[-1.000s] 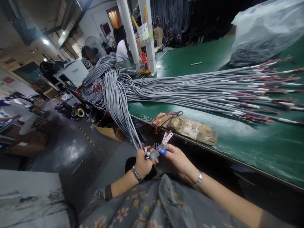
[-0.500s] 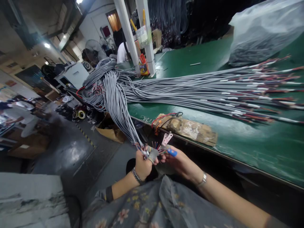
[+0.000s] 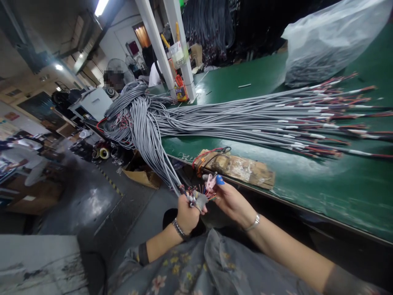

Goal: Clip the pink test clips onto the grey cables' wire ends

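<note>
My left hand (image 3: 188,215) is closed around the ends of a bunch of grey cables (image 3: 168,166), whose thin coloured wires (image 3: 202,189) fan out past the thumb. A grey wrap (image 3: 201,200) covers that thumb. Close by on the right, my right hand (image 3: 230,200) pinches a small pink clip-like piece (image 3: 210,182) with holes, right at the wire tips. Blue covering (image 3: 220,179) is on its thumb. Exactly how the pink piece meets the wires cannot be made out.
Many more grey cables (image 3: 215,119) lie along the green table (image 3: 307,180). Near its front edge is a worn wooden block (image 3: 245,170) with cords. A plastic bag (image 3: 331,41) stands at the back right, by white posts (image 3: 181,49). An opened carton (image 3: 143,176) sits below; people work far left.
My right hand has moved up slightly and its thumb now presses on the pink clip-like piece, whose spread arms are closer together. My left hand keeps its hold on the cables.
</note>
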`<state>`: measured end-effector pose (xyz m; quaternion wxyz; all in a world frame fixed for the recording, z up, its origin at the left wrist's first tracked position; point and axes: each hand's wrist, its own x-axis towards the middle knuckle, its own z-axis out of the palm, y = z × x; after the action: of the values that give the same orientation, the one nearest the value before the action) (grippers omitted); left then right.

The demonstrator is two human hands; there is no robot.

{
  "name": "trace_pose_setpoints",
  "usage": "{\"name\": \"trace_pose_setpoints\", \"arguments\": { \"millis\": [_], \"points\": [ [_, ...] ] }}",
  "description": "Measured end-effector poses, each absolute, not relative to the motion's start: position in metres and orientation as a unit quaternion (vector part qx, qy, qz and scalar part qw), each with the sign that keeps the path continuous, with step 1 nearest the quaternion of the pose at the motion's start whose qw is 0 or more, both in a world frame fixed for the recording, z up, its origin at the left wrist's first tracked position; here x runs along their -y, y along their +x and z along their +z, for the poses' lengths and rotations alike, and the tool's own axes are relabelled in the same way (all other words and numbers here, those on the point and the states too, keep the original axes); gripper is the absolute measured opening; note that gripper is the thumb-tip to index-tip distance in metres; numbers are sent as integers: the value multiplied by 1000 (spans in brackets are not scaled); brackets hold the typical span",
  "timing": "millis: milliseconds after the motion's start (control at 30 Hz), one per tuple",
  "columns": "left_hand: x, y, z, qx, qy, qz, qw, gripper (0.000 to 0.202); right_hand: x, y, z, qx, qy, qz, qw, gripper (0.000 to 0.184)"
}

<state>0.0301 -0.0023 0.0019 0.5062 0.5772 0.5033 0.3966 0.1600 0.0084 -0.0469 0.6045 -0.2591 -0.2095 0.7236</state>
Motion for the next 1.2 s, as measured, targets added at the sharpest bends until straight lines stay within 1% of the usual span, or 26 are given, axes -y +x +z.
{"name": "trace_pose_setpoints", "arguments": {
  "millis": [233, 400, 567, 700, 767, 933, 1067, 1200],
  "points": [
    [2, 27, -6, -509, 580, 397, 497, 41, -11, 158, -46, 183, -262, 722, 613, 34],
    [2, 25, -9, -503, 584, 395, 499, 39, -10, 159, -44, 170, -271, 727, 608, 37],
    [7, 22, 0, -491, 586, 405, 501, 39, -10, 163, -45, 162, -250, 753, 587, 43],
    [9, 20, 5, -493, 579, 413, 501, 39, -9, 164, -43, 182, -268, 737, 594, 30],
    [9, 21, 4, -493, 582, 415, 496, 40, -9, 163, -42, 190, -281, 722, 603, 27],
    [7, 25, -1, -487, 584, 420, 495, 38, -10, 161, -46, 206, -279, 715, 607, 41],
    [5, 30, -2, -493, 574, 419, 502, 35, -11, 159, -51, 232, -278, 703, 613, 41],
    [3, 31, -3, -498, 574, 418, 498, 37, -11, 159, -54, 252, -310, 675, 620, 46]
  ]
}}
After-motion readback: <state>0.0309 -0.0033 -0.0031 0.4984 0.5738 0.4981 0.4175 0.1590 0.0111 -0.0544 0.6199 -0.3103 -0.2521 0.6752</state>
